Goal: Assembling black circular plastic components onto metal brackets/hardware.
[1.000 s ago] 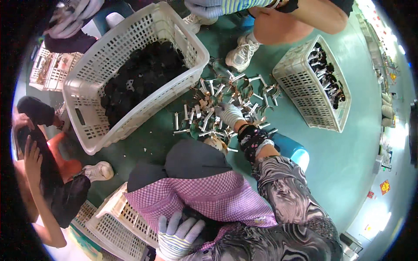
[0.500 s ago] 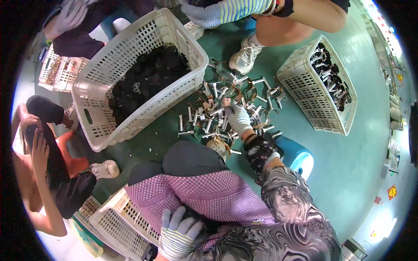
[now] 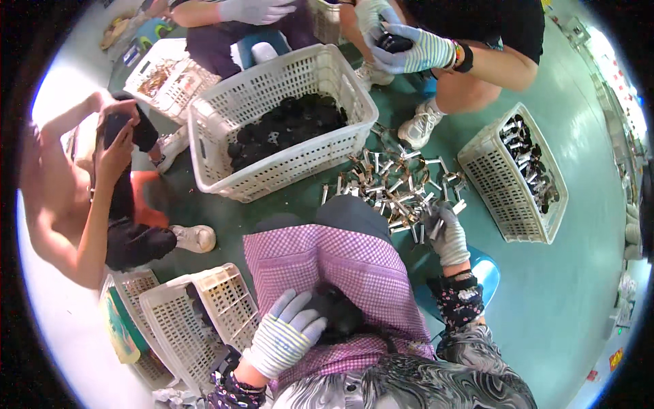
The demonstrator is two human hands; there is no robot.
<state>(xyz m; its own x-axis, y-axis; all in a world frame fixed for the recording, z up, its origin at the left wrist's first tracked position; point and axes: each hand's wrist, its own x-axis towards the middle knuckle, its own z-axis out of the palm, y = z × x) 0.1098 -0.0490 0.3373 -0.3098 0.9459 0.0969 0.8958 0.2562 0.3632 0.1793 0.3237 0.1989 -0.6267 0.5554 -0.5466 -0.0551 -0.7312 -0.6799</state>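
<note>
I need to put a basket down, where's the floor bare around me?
Bare green floor lies right of the right hand, beyond the small side basket. It is crowded ahead: metal pieces fill the gap between the big white basket and the side basket.

Workers sit low on a green-painted floor (image 3: pixel 586 286) in what looks like a small factory or sorting workshop. White plastic crates ring them: a large basket (image 3: pixel 272 102) heaped with black parts, a side crate (image 3: pixel 507 198) holding mixed black and metal pieces, and emptier crates (image 3: pixel 197 320) nearby. A loose pile of small metal pieces (image 3: pixel 392 184) lies on the floor between them. Several people wear striped knit work gloves (image 3: pixel 415 51), handling the parts by hand.
</note>
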